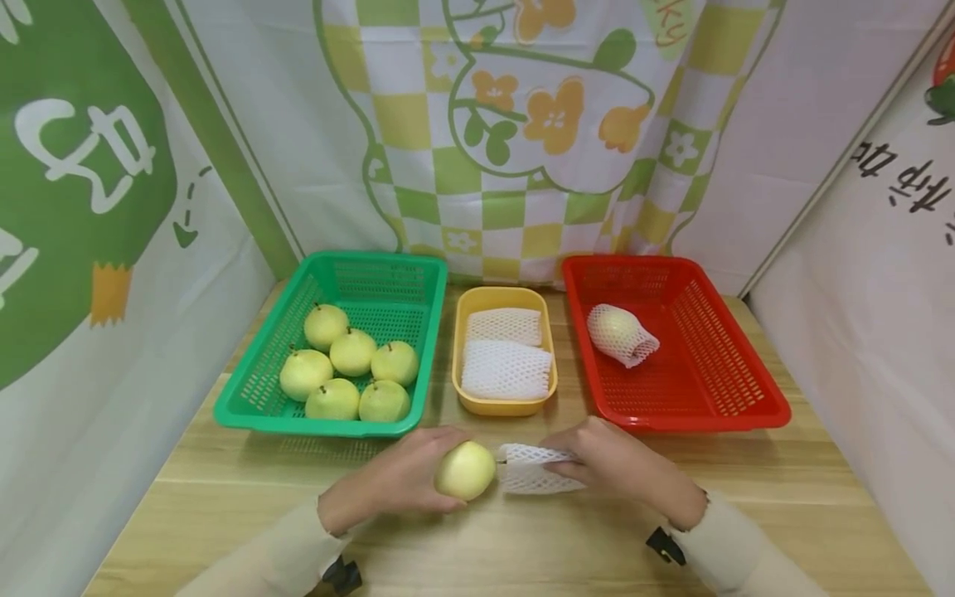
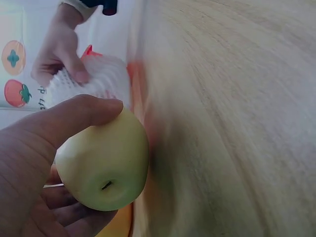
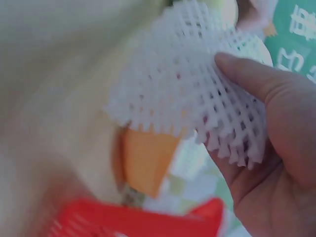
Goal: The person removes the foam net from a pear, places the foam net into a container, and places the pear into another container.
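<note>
My left hand grips a pale yellow-green pear, thumb on one side and fingers curled around the other. In the left wrist view a small dark spot shows on the near end of the pear. Just to the right, my right hand pinches a white foam net sleeve between thumb and fingers. The sleeve's near end is right beside the pear's stem end. In the right wrist view the foam net spreads out from under the thumb, its cut edge showing.
A green basket at the left holds several pears. Flat foam nets lie in a yellow tub in the middle. One netted pear lies in the red basket at the right. Curtains stand behind the wooden table.
</note>
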The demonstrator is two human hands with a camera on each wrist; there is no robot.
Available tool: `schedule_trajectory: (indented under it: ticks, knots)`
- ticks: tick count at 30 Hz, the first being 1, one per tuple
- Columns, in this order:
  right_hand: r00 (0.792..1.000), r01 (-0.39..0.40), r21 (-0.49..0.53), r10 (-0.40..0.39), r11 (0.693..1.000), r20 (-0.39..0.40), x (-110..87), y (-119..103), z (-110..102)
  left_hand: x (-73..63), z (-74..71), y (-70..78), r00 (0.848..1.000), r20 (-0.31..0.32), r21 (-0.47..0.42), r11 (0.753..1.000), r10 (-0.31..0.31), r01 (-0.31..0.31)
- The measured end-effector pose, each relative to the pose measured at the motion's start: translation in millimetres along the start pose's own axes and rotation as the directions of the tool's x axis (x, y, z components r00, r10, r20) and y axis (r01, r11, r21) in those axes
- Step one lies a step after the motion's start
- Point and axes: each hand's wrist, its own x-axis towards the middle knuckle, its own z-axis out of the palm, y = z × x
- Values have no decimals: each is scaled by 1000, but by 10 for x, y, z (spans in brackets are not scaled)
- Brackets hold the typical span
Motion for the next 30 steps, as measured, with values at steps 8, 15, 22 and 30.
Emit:
schedule_trajectory:
  ticks: [8, 15, 22, 30]
  knots:
    - [999, -30, 33, 29, 999, 33, 41, -16, -650, -32, -4, -26, 1000, 5, 5, 1000, -5, 5]
    - [994, -103, -27, 103, 994, 22, 451, 9, -1208, -36, 2, -28, 1000, 12, 22, 1000, -16, 16]
    - [994, -110, -17, 110, 994, 8, 1043, 233, -1425, -38, 22, -24, 999, 34, 7, 999, -43, 42]
    - [992, -124, -15, 124, 992, 11, 1628, 573, -1251, -43, 29, -17, 996, 49, 2, 997, -76, 76]
